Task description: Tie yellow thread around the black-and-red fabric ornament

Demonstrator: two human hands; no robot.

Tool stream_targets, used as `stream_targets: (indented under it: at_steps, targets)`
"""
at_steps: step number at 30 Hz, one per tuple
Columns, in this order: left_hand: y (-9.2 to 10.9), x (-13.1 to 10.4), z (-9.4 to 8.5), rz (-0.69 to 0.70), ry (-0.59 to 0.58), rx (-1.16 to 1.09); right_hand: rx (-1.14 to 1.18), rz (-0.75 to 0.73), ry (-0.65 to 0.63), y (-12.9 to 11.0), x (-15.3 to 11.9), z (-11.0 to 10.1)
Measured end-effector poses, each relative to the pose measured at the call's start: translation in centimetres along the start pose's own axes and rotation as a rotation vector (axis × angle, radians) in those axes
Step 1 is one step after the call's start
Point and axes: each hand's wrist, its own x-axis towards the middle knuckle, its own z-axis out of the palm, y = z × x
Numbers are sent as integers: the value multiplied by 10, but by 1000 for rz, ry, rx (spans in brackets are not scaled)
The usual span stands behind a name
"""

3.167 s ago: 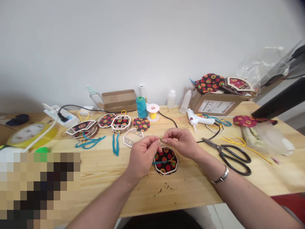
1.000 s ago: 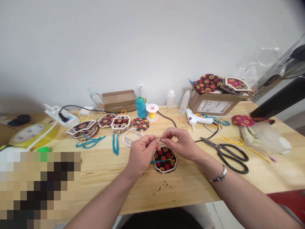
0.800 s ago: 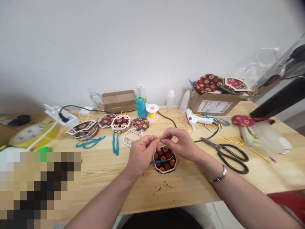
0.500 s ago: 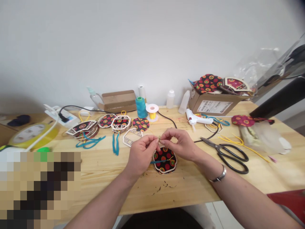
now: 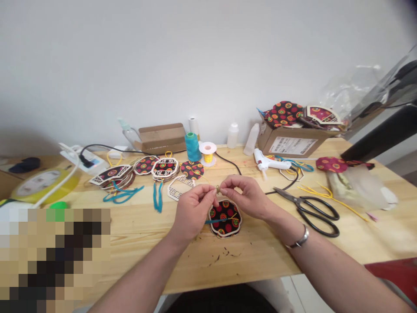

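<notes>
Head | L fingers + R fingers pinching tiny olive loop | wavy wd-rimmed blk fabric panel nr

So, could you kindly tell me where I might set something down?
Bare tabletop shows between the teal tassel and left forearm, and right of the scissors by the front edge. It's crowded along the wall and around the glue gun.
</notes>
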Motion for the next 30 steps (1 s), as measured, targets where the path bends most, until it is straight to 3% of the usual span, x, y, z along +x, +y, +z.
stream_targets:
  at_steps: [17,30]
  targets:
    - [1,0,0,27,-3,3,19,75,69,-1,2,2]
    - [1,-1,1,59,2,52,18,-1,90,-1,3,2]
